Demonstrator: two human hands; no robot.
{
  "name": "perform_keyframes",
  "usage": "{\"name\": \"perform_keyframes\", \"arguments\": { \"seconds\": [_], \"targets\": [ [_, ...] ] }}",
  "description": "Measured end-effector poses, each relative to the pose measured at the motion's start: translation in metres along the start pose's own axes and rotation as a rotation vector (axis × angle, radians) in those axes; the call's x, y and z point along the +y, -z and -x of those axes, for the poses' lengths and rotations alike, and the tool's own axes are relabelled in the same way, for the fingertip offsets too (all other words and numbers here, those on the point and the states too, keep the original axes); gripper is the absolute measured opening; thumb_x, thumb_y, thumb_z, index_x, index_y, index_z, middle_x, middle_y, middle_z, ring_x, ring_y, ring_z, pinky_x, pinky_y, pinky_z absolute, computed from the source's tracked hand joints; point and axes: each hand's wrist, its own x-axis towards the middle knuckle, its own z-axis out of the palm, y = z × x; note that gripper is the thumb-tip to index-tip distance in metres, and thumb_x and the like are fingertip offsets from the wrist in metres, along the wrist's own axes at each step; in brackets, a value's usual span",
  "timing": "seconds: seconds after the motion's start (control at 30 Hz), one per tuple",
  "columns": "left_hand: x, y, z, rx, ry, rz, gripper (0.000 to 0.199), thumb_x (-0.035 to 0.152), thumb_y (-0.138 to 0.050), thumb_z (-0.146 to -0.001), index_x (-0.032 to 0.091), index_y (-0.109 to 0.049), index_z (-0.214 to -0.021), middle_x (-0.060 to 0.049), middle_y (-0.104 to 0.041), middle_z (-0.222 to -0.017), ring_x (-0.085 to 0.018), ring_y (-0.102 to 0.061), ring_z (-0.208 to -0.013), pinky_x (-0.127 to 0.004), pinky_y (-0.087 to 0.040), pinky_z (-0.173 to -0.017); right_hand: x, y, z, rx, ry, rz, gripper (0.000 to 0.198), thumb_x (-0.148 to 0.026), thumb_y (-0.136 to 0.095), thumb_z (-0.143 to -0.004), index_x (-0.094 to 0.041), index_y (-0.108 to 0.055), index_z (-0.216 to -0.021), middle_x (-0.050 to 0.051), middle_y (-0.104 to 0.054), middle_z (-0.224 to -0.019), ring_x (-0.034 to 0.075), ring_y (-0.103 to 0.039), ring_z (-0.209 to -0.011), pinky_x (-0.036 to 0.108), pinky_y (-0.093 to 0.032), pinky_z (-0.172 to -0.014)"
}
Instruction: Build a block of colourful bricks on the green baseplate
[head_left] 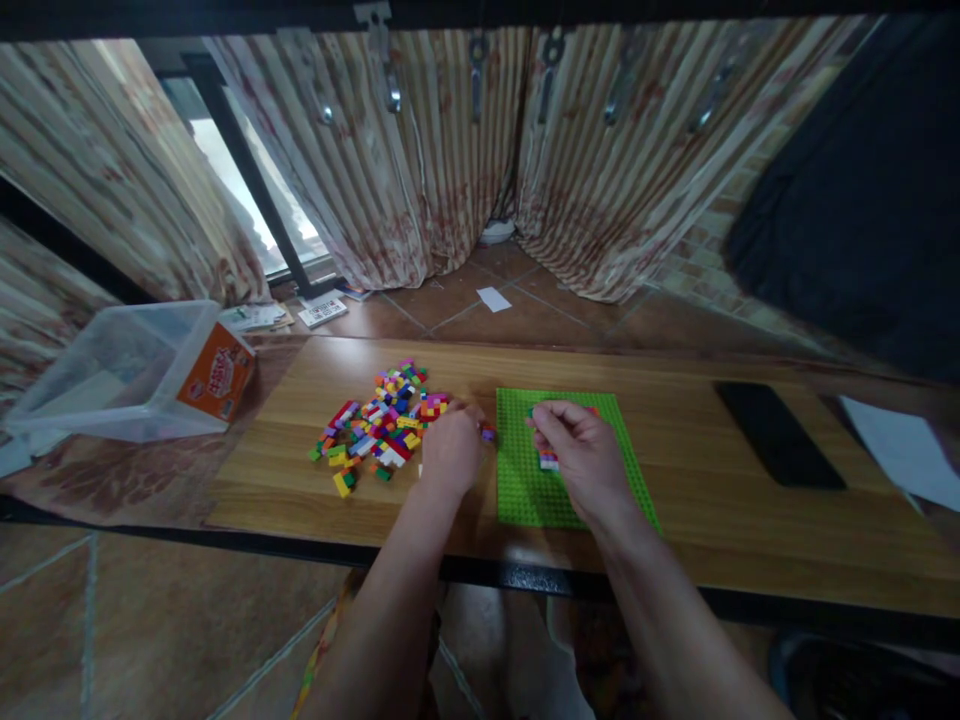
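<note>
On the wooden table, a green studded baseplate (517, 490) lies under my right hand (585, 450). Thumb and index finger of that hand are pinched on a small green toy brick (531, 411) above the plate. A few built-on bricks (548, 460), white, red and blue among them, show beside the palm; the hand covers the rest. My left hand (454, 445) is curled at the right side of a loose pile of coloured bricks (382, 420). Near its fingertips is a purple brick (488, 435); whether it is held is hard to see.
A clear plastic bin (127, 370) with an orange label lies left of the pile. To the right are a black phone-like slab (780, 435) and white paper (904, 450). Striped curtains (420, 160) hang behind the table. The table's dark front edge (525, 575) runs under my forearms.
</note>
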Motion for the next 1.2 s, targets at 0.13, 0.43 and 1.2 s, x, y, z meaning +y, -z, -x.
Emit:
{"name": "perform_keyframes", "arguments": {
  "seconds": [0.13,0.43,1.2],
  "targets": [
    [-0.004,0.002,-0.002,-0.001,0.018,-0.017,0.024,0.015,-0.045,-0.09,0.019,-0.069,-0.092,-0.009,-0.069,-0.097,-0.022,-0.067,-0.085,-0.03,-0.048,-0.071,-0.003,0.006,0.0,-0.006,-0.006,-0.031,0.032,-0.05,-0.075,-0.069,-0.019,-0.068,-0.074,0.0,-0.066,-0.066,0.01,-0.054,-0.055,0.025,-0.045,-0.054],
    [0.005,0.016,0.002,0.108,-0.13,0.63,0.019,0.019,-0.05,-0.09,0.017,-0.069,-0.09,-0.003,-0.07,-0.083,-0.015,-0.063,-0.075,-0.026,-0.048,-0.072,-0.009,0.018,-0.005,0.018,-0.041,-0.086,0.031,-0.049,-0.075,-0.069,-0.02,-0.067,-0.075,0.001,-0.069,-0.069,0.013,-0.062,-0.06,0.028,-0.053,-0.059],
    [0.027,0.006,0.013,-0.014,-0.271,0.716,0.033,0.017,-0.057,-0.089,0.021,-0.051,-0.121,-0.001,-0.073,-0.089,-0.017,-0.071,-0.085,-0.029,-0.052,-0.078,-0.001,0.031,-0.004,-0.186,0.201,0.309,0.012,-0.033,-0.066,-0.082,-0.024,-0.074,-0.08,-0.001,-0.071,-0.078,0.016,-0.061,-0.07,0.029,-0.046,-0.068]
  ]
}}
